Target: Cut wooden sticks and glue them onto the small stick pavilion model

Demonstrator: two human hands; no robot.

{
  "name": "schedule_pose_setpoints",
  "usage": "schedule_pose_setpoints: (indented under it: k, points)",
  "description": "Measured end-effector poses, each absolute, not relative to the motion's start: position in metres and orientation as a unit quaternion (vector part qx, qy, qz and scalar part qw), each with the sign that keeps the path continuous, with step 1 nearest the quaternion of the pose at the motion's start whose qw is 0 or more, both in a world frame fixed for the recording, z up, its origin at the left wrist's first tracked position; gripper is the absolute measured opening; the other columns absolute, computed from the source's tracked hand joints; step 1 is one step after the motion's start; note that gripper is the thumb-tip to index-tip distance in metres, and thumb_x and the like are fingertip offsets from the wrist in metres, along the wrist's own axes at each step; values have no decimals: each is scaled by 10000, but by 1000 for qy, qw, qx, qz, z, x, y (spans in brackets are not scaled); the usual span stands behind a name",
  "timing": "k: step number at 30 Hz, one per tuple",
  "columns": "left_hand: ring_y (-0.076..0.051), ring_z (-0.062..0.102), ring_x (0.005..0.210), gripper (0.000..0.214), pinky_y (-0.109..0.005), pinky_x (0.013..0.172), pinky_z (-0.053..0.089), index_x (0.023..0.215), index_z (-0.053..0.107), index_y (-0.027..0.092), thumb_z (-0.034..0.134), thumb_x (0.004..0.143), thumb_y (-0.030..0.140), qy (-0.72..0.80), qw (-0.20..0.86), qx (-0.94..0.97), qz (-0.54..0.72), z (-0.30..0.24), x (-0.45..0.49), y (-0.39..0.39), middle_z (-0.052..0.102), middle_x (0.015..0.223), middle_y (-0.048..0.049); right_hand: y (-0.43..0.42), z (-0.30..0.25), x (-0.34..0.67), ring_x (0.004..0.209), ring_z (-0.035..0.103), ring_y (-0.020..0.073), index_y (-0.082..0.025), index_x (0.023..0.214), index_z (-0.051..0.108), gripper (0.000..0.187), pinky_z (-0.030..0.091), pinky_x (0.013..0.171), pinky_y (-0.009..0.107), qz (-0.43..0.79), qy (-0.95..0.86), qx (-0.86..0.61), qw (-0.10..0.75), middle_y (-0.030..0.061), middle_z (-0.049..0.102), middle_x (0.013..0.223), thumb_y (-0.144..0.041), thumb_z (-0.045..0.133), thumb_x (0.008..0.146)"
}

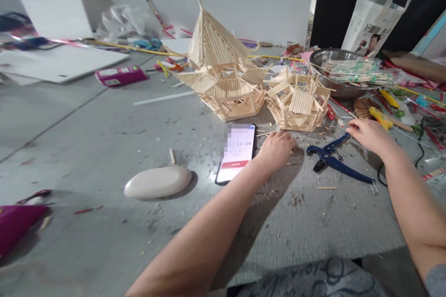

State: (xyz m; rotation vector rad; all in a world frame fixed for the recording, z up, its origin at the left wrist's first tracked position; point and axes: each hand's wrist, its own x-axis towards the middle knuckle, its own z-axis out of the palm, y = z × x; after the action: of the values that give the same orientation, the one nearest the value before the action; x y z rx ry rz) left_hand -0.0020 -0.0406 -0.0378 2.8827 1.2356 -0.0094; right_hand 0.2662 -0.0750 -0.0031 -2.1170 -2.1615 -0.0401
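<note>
My left hand (276, 149) rests on the grey table just right of a lit phone (239, 154). Its fingers are curled down, and whatever lies beneath them is hidden. The fingertips of my right hand (370, 135) are closed at the upper handle end of a blue pipe cutter (329, 158), which lies on the table with its handles spread. Beyond my hands stands a small many-sided model of wooden sticks (301, 104). To its left is a taller stick pavilion (226, 65) with a pointed roof.
A metal bowl (315, 67) holds bagged sticks (355, 70). Behind it stands a white carrier bag (371, 18). A yellow glue gun (380, 118) and clutter lie at right. A pale oval case (158, 182) and a magenta device (121, 75) lie at left.
</note>
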Motion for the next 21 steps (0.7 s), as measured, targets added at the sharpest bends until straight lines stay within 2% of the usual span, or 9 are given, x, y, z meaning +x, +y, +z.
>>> schedule_pose_setpoints:
  k: [3,8,11,13,15,18,21]
  points:
    - [-220,558,871,207,-336,769,396,837,625,168,433,775,120,394,-5,919,-8,-38,-2,-41,612,882,-86,-72,-6,278,938,585,258,-161,1038,606,349,442,773,376,-22,-702,-712,29,115,647,1010,-343,382,841]
    - [-222,559,893,226,-351,803,392,865,614,153,401,792,126,404,-8,915,0,-39,-1,-43,614,902,-98,-72,-22,250,1058,534,225,-113,1132,562,373,389,919,355,-23,-764,-644,33,126,584,1154,-278,375,855]
    - [-221,543,956,265,-360,839,388,1008,571,174,381,822,165,402,3,915,37,-41,0,-45,595,1021,-89,-74,-33,224,1104,508,223,-101,1123,569,371,360,956,360,5,-811,-585,13,140,570,1182,-295,398,858]
    - [-226,514,1026,327,-362,859,386,1141,497,192,404,828,207,398,8,915,67,-44,1,-44,542,1156,-87,-75,-37,215,1098,515,218,-122,1094,587,360,362,951,364,29,-825,-564,6,123,583,1170,-316,383,871]
    - [-237,489,1072,375,-371,875,380,1197,453,197,436,827,255,394,8,916,80,-48,1,-43,491,1236,-90,-74,-38,215,1076,530,208,-143,1080,594,348,364,946,351,44,-822,-568,0,98,602,1147,-328,385,872]
    - [-247,500,1055,315,-384,879,373,1111,524,190,449,831,312,389,10,919,65,-53,0,-41,528,1186,-91,-69,-34,226,1058,539,181,-167,1087,587,332,371,930,290,39,-785,-619,-12,68,608,1141,-319,394,864]
    - [-251,511,1039,286,-385,866,376,1043,565,178,457,829,333,389,13,920,50,-56,-1,-40,565,1115,-96,-54,-30,240,1013,562,210,-148,1072,587,339,410,867,313,11,-730,-683,-18,115,619,1092,-271,350,864]
